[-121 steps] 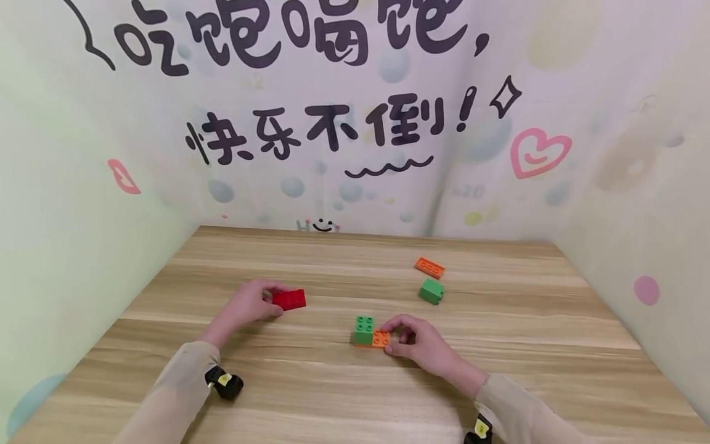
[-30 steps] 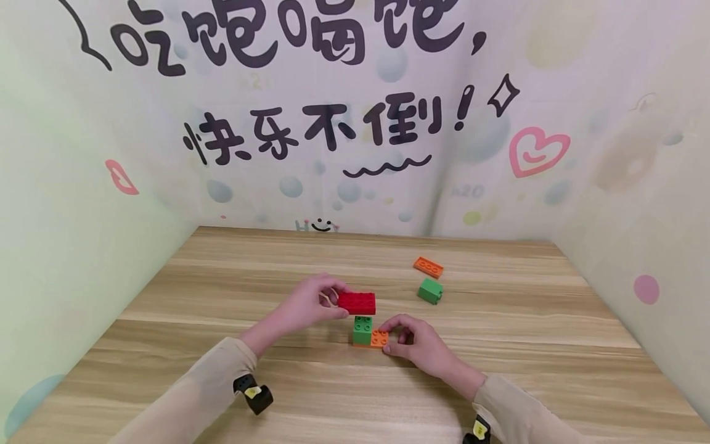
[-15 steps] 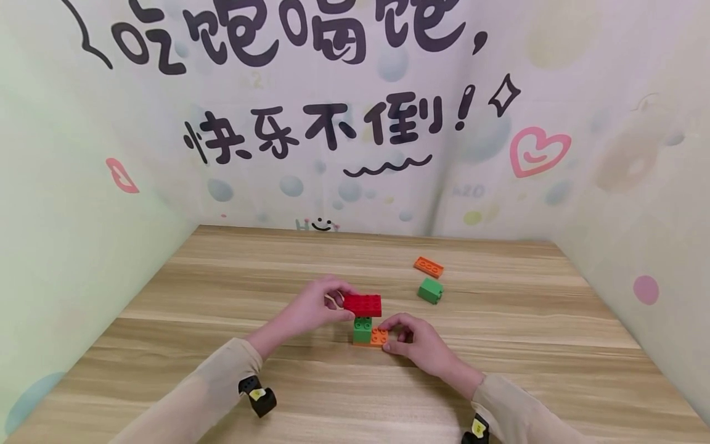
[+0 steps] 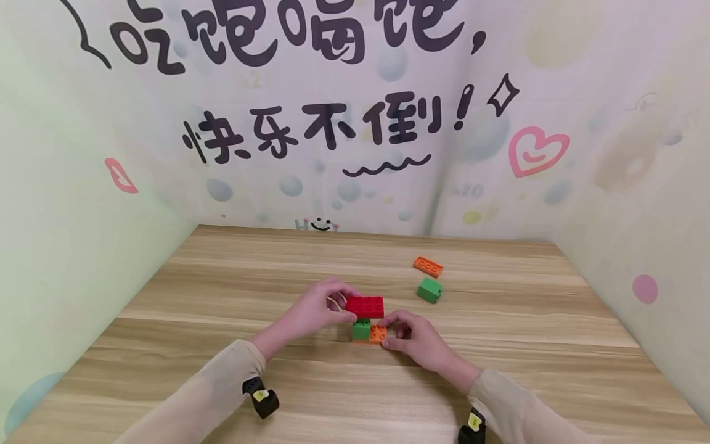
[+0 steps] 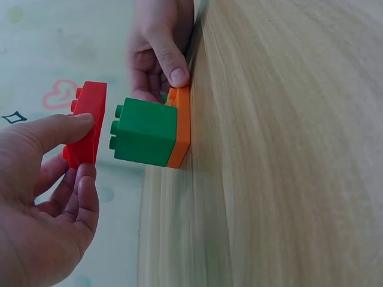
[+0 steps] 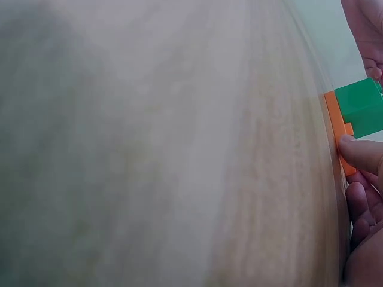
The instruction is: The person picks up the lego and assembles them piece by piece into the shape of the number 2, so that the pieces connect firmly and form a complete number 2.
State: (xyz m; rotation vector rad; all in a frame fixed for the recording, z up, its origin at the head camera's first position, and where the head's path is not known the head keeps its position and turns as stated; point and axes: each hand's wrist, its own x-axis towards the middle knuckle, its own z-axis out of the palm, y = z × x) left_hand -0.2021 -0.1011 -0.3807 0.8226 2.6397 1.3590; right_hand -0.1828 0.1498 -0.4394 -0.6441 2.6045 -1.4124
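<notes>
My left hand [image 4: 318,310] pinches a red toy building brick [image 4: 365,306] between thumb and fingers, studs up. In the left wrist view a gap shows between the red brick [image 5: 87,124] and the studs of a green brick [image 5: 145,131] under it. That green brick sits on one end of a flat orange brick [image 5: 183,127] lying on the table. My right hand [image 4: 420,340] pinches the orange piece at its free right end, where bare studs show. The right wrist view shows the right thumb [image 6: 361,153] on the orange brick's edge.
Farther back on the wooden table [image 4: 255,259], to the right, a second green brick [image 4: 429,290] lies on its side. Behind it a second flat orange brick [image 4: 428,266] lies with its hollow underside up. A printed wall cloth [image 4: 266,203] rises behind the table.
My left hand has carried the red brick from the left to over the green brick, and lately a little lower and rightward. The right hand has kept its grip on the orange brick.
</notes>
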